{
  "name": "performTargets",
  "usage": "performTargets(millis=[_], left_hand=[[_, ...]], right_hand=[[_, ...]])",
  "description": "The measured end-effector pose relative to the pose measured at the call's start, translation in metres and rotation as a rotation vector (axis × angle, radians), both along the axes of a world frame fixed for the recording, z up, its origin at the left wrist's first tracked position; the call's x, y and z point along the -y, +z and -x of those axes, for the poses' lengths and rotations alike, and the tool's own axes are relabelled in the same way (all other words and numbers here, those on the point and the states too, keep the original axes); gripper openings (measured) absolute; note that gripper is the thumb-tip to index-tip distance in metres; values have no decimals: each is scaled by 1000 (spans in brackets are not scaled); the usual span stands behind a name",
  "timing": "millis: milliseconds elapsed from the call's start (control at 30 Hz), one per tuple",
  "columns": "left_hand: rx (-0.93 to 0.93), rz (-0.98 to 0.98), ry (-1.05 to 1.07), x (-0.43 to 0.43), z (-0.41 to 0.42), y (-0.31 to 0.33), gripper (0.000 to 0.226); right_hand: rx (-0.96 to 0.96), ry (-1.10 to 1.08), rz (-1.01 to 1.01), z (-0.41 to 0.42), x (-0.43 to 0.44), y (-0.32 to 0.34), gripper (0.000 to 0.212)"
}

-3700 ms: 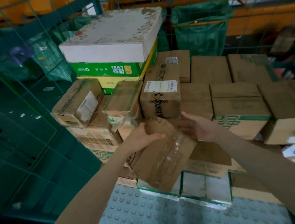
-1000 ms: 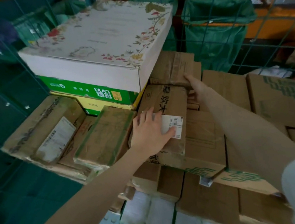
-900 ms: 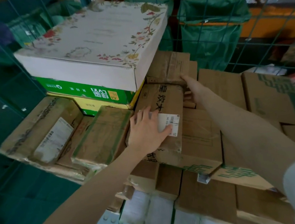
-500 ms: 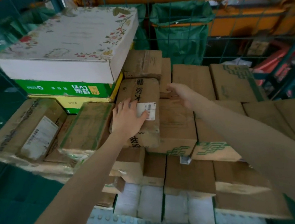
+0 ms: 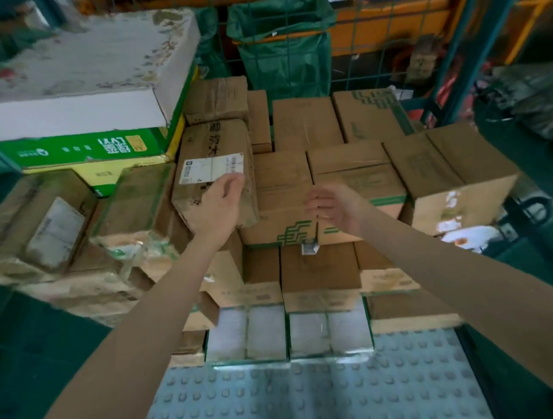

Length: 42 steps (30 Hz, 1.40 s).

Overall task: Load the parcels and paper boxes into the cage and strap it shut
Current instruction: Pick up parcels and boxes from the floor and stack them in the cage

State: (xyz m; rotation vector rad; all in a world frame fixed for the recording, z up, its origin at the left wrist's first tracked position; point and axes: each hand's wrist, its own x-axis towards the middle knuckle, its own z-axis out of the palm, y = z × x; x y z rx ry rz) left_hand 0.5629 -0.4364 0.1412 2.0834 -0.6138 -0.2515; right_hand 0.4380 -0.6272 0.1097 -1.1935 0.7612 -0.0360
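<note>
Head view: my left hand point(image 5: 217, 205) lies flat, fingers spread, its grip closed on nothing, on the near end of a brown labelled parcel point(image 5: 215, 168); the parcel's long axis runs away from me, atop the stacked cartons point(image 5: 349, 163) in the green wire cage point(image 5: 451, 62); my right hand point(image 5: 335, 207) hovers open and empty above a carton's front edge; a white floral box point(image 5: 80, 76) tops the left stack; open studded floor point(image 5: 307, 398) lies nearest me; cardboard looks creased and taped.
</note>
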Motion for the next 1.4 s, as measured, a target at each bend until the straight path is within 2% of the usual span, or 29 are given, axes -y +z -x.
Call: performTargets(millis=[100, 200, 333, 467, 567, 733, 933, 1033, 1067, 1167, 1400], left_hand=[[-139, 96, -85, -10, 26, -12, 29], [-370, 132, -118, -20, 48, -34, 24], [-652, 86, -96, -44, 74, -62, 33], [-766, 56, -103, -92, 106, -77, 44], [-815, 44, -149, -123, 125, -93, 42], [-849, -108, -206, -139, 163, -118, 22], [-841, -244, -461, -133, 252, -134, 30], [-848, -301, -540, -123, 295, -139, 31], [-848, -351, -615, -114, 338, -145, 31], [-837, -387, -679, -110, 375, -154, 31], [-870, -555, -886, -113, 564, -175, 23]], right_hand=[[18, -88, -41, 41, -16, -4, 32], [8, -159, -88, 77, -33, -14, 26], [-11, -250, -110, 119, -66, -36, 26], [0, -349, -176, 158, -124, -63, 23], [-33, -385, -218, 190, -166, -81, 23], [-49, -539, -248, 260, -220, -101, 19], [-71, -796, -281, 364, -261, -118, 17], [-87, -909, -306, 409, -274, -127, 23], [-94, -1003, -314, 453, -285, -132, 26], [-102, -1092, -327, 489, -301, -133, 27], [-151, -1429, -395, 678, -378, -143, 24]])
